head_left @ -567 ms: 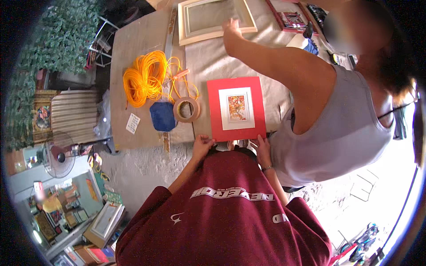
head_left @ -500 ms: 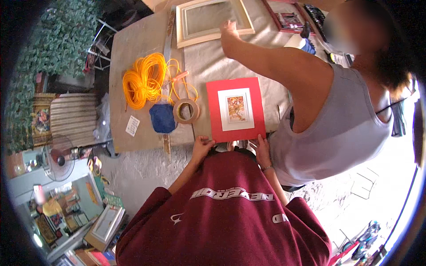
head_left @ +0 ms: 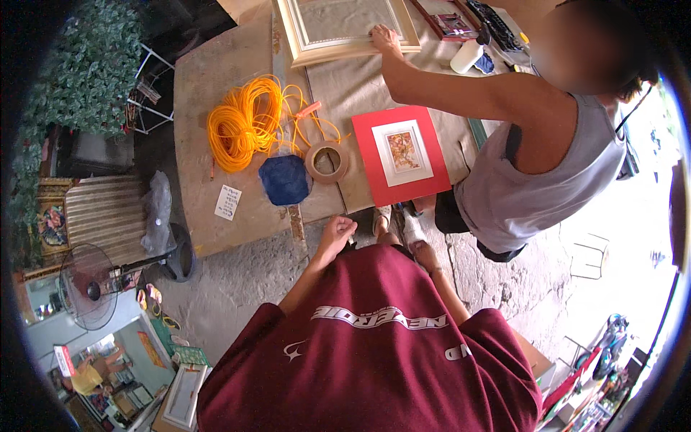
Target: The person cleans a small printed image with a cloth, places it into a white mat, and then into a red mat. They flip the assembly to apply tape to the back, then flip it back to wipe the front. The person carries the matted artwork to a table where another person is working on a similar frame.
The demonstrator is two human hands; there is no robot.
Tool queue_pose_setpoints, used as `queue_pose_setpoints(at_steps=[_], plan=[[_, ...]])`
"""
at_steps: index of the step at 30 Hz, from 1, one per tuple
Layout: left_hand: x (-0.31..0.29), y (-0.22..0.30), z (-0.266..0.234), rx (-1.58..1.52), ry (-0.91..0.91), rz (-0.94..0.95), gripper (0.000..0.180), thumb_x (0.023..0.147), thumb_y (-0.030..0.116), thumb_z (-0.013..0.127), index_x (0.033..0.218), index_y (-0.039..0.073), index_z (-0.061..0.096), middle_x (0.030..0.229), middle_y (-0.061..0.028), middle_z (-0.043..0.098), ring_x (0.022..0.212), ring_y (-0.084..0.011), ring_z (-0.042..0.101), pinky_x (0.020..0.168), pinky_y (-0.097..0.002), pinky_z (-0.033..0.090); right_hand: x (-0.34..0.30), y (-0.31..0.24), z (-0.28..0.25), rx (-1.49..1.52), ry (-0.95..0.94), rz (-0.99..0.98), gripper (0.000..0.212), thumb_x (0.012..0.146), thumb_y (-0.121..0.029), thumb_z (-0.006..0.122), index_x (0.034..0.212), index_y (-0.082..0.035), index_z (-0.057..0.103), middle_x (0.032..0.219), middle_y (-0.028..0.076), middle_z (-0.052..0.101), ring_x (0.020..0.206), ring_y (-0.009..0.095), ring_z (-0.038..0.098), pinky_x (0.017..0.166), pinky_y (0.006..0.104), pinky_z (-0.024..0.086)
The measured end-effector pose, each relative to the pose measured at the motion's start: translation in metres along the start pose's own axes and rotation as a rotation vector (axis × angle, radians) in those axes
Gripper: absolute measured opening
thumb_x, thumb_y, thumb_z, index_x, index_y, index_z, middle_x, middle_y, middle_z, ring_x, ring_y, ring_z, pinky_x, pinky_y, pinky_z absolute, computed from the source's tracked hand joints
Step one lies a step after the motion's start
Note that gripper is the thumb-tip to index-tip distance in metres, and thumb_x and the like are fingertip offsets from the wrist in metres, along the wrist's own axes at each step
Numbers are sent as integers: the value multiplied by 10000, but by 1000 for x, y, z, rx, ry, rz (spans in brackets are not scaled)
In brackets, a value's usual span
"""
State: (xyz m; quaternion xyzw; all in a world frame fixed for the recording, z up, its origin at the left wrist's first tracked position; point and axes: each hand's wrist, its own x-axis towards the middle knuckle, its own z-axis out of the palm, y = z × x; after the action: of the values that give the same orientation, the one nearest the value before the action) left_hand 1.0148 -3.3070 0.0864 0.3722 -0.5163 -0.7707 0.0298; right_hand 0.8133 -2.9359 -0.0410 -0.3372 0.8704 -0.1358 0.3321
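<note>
My left hand (head_left: 337, 236) hangs just off the near table edge, its fingers curled in with nothing visible in them. Lower and to the right, my right hand (head_left: 426, 255) is beside my waist, its fingers too unclear to read. Beyond both hands, touched by neither, a red mat board (head_left: 369, 160) with a small picture (head_left: 403, 152) in a white inner mount lies tilted at the table's front edge. At the far side, a co-worker's hand (head_left: 386, 37) rests on the near rail of a cream picture frame (head_left: 345, 54).
On the table (head_left: 205, 86) lie orange rope (head_left: 241, 133), a brown tape roll (head_left: 327, 163), blue cloth (head_left: 284, 180) and a handwritten paper (head_left: 228, 201). A white bottle (head_left: 467, 56) stands farther back. The co-worker (head_left: 554, 173) leans in from the right. A fan (head_left: 90, 286) is at left.
Both my hands have come away from the mat board's near edge and drawn back toward me. The co-worker's hand has come down onto the frame's near rail.
</note>
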Motion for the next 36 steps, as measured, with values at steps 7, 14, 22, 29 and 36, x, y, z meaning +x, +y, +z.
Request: queue_pose_setpoints(at_steps=[7, 14, 22, 29, 36], plan=[[-54, -30, -51, 35, -5, -120, 277, 1000, 245, 772, 1135, 26, 669, 978, -73, 751, 902, -141, 710, 809, -305, 567, -133, -33, 66, 88, -201, 454, 326, 1000, -307, 607, 1144, -27, 691, 1075, 265, 744, 1084, 427, 718, 865, 514, 573], [-53, -9, -54, 225, -106, -84, 275, 1018, 260, 747, 1132, 22, 669, 953, -53, 735, 878, -134, 690, 816, -300, 554, -174, -64, 77, 134, -181, 534, 312, 978, -269, 628, 1193, -49, 681, 1118, 253, 745, 1111, 416, 715, 891, 503, 576], [-62, 4, -13, 357, -244, -32, 245, 1027, 230, 730, 1130, 16, 667, 988, -60, 728, 909, -131, 687, 835, -279, 547, -218, -60, 101, 192, -60, 548, 329, 917, -246, 713, 1199, -78, 726, 1167, 227, 755, 1111, 410, 720, 934, 478, 580], [-100, -28, 34, 350, -324, -164, 275, 1021, 263, 745, 1120, 18, 668, 988, -57, 728, 890, -123, 680, 784, -279, 548, -282, -48, 157, 681, 177, 648, 396, 903, -365, 793, 1111, -28, 780, 1062, 185, 794, 993, 302, 759, 877, 395, 583], [-160, -80, 40, 418, -331, -171, 274, 1026, 272, 740, 1091, 19, 660, 998, -58, 734, 881, -116, 698, 770, -264, 575, -333, -73, 167, 860, 277, 712, 337, 996, -277, 689, 1146, 23, 719, 956, 147, 778, 841, 239, 754, 752, 377, 599]])
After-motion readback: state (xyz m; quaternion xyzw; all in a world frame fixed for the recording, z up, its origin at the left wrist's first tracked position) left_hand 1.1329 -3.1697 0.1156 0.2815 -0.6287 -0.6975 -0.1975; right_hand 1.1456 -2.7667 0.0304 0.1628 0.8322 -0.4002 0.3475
